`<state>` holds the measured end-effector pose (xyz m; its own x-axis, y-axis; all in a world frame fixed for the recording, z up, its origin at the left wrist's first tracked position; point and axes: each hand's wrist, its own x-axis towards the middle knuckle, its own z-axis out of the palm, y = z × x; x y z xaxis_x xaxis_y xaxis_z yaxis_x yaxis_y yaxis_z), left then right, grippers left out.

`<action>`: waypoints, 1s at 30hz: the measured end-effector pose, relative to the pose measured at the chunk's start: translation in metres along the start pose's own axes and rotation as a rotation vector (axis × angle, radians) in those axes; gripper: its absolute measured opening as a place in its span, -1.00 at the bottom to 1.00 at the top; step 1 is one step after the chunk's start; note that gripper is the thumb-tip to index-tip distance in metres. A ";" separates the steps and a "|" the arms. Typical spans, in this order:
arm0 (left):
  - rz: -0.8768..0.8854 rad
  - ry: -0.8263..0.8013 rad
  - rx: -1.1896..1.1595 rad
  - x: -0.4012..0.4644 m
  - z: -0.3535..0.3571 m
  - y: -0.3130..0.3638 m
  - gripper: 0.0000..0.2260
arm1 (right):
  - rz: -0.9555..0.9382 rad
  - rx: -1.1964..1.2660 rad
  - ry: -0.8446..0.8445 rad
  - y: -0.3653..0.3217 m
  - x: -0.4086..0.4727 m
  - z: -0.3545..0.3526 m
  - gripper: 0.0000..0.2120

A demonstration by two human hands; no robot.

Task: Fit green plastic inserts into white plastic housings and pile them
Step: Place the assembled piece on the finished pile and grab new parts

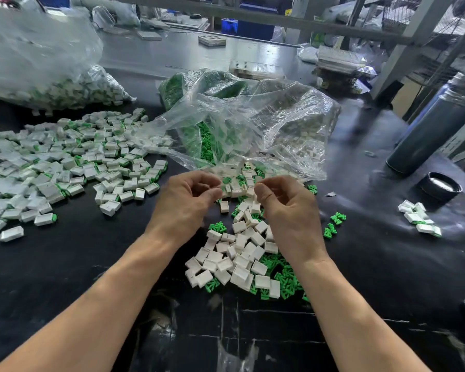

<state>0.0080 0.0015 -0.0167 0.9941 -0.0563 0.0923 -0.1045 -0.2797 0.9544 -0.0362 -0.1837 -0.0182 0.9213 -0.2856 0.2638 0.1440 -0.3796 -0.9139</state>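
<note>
Loose white housings and green inserts lie heaped on the black table between my forearms. My left hand hovers over the far end of this heap with its fingers curled. Nothing shows in its palm. My right hand is level with it, fingers curled and thumb pointing left just above some white housings. I cannot tell whether it holds one. To the left spreads a wide pile of assembled housings with green edges showing.
A crumpled clear bag of green inserts and white housings lies open just beyond my hands. Another full bag sits far left. A dark cylinder, a black lid and a few assembled pieces are at the right.
</note>
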 end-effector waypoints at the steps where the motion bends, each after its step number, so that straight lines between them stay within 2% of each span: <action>1: -0.004 0.030 0.087 0.003 -0.006 -0.003 -0.92 | 0.017 -0.023 0.004 0.001 0.001 -0.002 -0.90; 4: 0.026 0.120 0.420 0.013 -0.024 -0.009 -0.97 | 0.059 -0.112 0.023 0.003 0.004 -0.010 -0.72; 10: 0.017 0.298 0.799 0.024 -0.048 -0.012 -0.94 | 0.135 -0.174 0.024 0.006 0.009 -0.023 -0.46; 12: 0.002 0.335 0.856 0.025 -0.054 -0.013 -0.93 | 0.173 -0.201 0.027 0.006 0.012 -0.026 -0.46; 14: -0.009 0.374 0.895 0.026 -0.056 -0.014 -0.87 | 0.206 -0.233 0.032 0.006 0.014 -0.029 -0.55; 16: 0.052 0.395 0.891 0.025 -0.054 -0.013 -0.83 | 0.203 -0.310 0.029 0.007 0.016 -0.035 -0.65; 18: 0.165 0.334 0.779 0.021 -0.046 -0.010 -0.86 | 0.198 -0.392 0.014 0.011 0.018 -0.041 -0.77; 21: 0.230 0.116 0.596 0.013 -0.026 -0.006 -0.89 | 0.235 -0.467 -0.025 0.012 0.021 -0.046 -0.90; 24: 0.226 -0.044 0.541 0.005 -0.010 -0.006 -0.89 | 0.262 -0.514 -0.066 0.009 0.019 -0.043 -0.90; 30: 0.218 -0.167 0.573 0.001 0.002 -0.007 -0.80 | 0.241 -0.670 -0.087 0.001 0.013 -0.030 -0.87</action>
<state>0.0101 0.0018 -0.0239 0.9356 -0.3051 0.1776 -0.3478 -0.7108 0.6114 -0.0354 -0.2145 -0.0068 0.9290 -0.3691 0.0272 -0.2943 -0.7814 -0.5503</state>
